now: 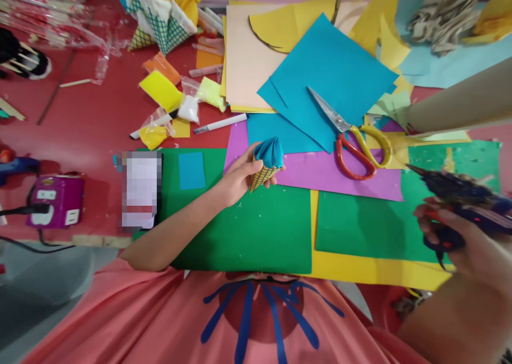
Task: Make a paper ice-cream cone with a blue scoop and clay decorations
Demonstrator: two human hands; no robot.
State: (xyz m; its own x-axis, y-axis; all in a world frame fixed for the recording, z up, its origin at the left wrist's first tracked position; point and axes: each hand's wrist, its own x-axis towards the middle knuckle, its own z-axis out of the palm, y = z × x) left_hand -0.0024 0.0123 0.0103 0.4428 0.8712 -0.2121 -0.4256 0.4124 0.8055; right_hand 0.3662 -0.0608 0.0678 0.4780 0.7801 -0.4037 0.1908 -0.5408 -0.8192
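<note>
My left hand [239, 176] is closed round a small paper ice cream cone [269, 161] with a blue swirled top and a yellow-and-dark grid cone. It is held above a green sheet [248, 231], tip pointing down and to the left. Over at the right, my right hand [460, 225] grips a dark glue gun [460, 201], its nozzle pointing left and its front crusted with residue. Between the two hands lie scissors [342, 124] with one red and one yellow handle loop, resting on blue sheets [320, 60] and a purple sheet [296, 169].
A phone [140, 191] and a small blue square [191, 170] lie left of the cone. Farther left sits a purple power socket box [56, 201] with cables. Clay packets [160, 91], markers [221, 123] and finished cones [162, 15] are behind. A pale roll [460, 97] stretches at right.
</note>
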